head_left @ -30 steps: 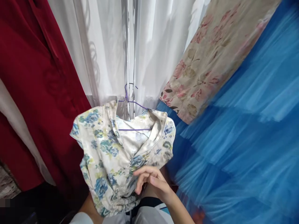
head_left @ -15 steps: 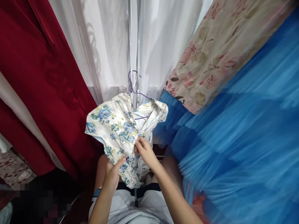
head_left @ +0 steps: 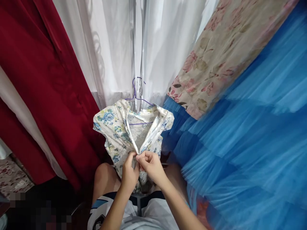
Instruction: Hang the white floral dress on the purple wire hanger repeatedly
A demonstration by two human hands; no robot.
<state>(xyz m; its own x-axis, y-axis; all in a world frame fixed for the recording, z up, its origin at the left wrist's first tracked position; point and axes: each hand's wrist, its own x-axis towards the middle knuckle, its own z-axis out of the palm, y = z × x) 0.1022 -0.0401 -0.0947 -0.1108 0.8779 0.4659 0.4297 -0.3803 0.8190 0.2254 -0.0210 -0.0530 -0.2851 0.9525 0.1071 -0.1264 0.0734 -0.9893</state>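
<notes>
Joining right hand (head_left: 151, 165), left hand (head_left: 129, 173) — dress (head_left: 114, 134) pinched

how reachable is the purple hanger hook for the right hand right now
Probably yes: the right hand pinches the floral blouse just below the purple hanger, nothing standing between them; it must let go first.

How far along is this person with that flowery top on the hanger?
Done: the floral top already sits on the purple hanger, both shoulders draped. In hand: the left hand and right hand pinch its two front edges together low down. Left, it seems: the front above them gapes open, hanger bar showing.
</notes>
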